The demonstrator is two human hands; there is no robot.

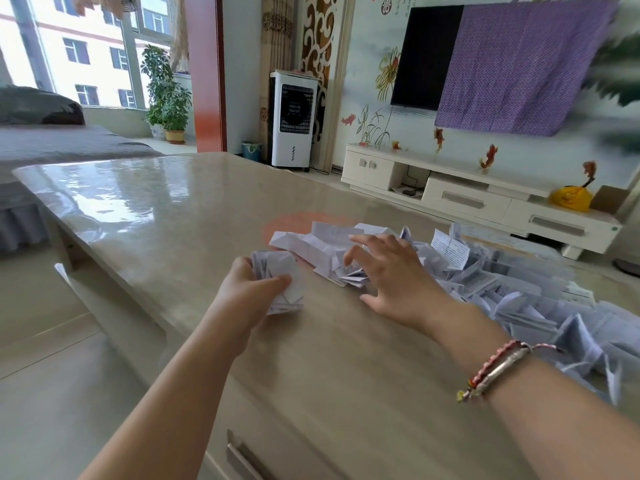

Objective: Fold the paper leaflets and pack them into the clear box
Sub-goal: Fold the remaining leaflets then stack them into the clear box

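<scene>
Head view has the leaflets [485,271] in a big messy pile across the right half of the tabletop [156,209], white paper with small print, some folded, some crumpled open. The pile runs from about the middle of the tabletop off toward the right edge, and the far right part is blurry, so I can't make out a clear box in there for sure.

Left hand [252,289] grips a small wad [280,282] of folded leaflets, thumb across the front and fingers curled round the back. The wad sits low, at or just above the tabletop, just left of the pile and apart from it.

Right hand [391,275] is spread out with fingers relaxed and slightly bent, fingertips down on the near left end of the pile, touching a little folded bundle there. Not pinching anything as far as I can see. That wrist has a bracelet [495,372], red braided cord plus a silvery band.

Tabletop is glossy beige with a clear cover, and a drawer handle [242,455] shows at the bottom edge.

Further out: a white TV stand [467,195] with a yellow bag [571,197] on it, a wall TV [426,57] half covered by a purple cloth [526,64], a white air cooler [294,119] standing by the curtain, a potted plant [166,95] by the window, and a grey bed [52,140] off to the left.
</scene>
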